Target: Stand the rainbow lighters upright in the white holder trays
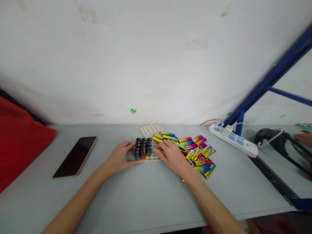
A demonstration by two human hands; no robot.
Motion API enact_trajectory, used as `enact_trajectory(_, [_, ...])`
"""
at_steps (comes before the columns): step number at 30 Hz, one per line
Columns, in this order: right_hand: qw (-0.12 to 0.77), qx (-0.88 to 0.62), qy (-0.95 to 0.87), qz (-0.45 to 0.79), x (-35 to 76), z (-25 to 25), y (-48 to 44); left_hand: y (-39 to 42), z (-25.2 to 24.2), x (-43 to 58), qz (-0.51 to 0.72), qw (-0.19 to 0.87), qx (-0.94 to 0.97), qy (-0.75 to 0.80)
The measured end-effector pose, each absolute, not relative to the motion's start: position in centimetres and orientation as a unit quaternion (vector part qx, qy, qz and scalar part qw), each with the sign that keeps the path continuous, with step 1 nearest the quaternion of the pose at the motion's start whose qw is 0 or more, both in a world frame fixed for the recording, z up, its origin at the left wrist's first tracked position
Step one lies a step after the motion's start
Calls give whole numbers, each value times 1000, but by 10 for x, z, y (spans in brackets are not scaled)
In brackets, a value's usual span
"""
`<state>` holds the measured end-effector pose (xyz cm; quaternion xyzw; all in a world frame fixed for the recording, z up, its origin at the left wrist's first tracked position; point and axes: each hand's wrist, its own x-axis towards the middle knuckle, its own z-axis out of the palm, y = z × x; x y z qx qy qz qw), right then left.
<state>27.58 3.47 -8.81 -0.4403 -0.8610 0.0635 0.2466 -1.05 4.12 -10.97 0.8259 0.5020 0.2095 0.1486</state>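
Several black-topped lighters [143,148] stand upright in close rows in the left part of a white tray [156,158] with holes. My left hand [120,158] cups the tray's left end, thumb at the front corner and fingers behind, touching the outer lighters. Over the tray's right part is my right hand [173,156], its fingers bent and its thumb close to the rows. What lies between those fingers is hidden. Beside and behind that hand spreads a loose pile of shiny multicoloured lighter bodies [195,152] in yellow, red, blue, purple and green.
Behind the rows lies a second white holed tray [148,130]. A phone [77,156] and red cloth [19,136] are on the left. To the right are a power strip [232,139], a blue metal frame [258,91] and a black object with a cable [270,139]. Another person's hand [304,139] shows far right.
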Motion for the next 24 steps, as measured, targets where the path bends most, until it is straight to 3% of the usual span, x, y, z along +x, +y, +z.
enact_trajectory(4, [290, -491, -821, 35, 302, -93, 56, 41, -107, -10, 207, 150, 822, 509])
enact_trajectory(10, [183, -561, -806, 41, 306, -106, 72, 41, -108, -10, 205, 152, 823, 508])
enact_trajectory(14, [176, -595, -783, 48, 301, -98, 71, 42, -110, -11, 211, 144, 824, 506])
enact_trajectory(19, [260, -574, -774, 70, 308, -92, 66, 40, -107, -11, 209, 144, 826, 503])
enact_trajectory(24, [443, -537, -703, 146, 309, -89, 59, 40, -107, -10, 201, 153, 820, 514])
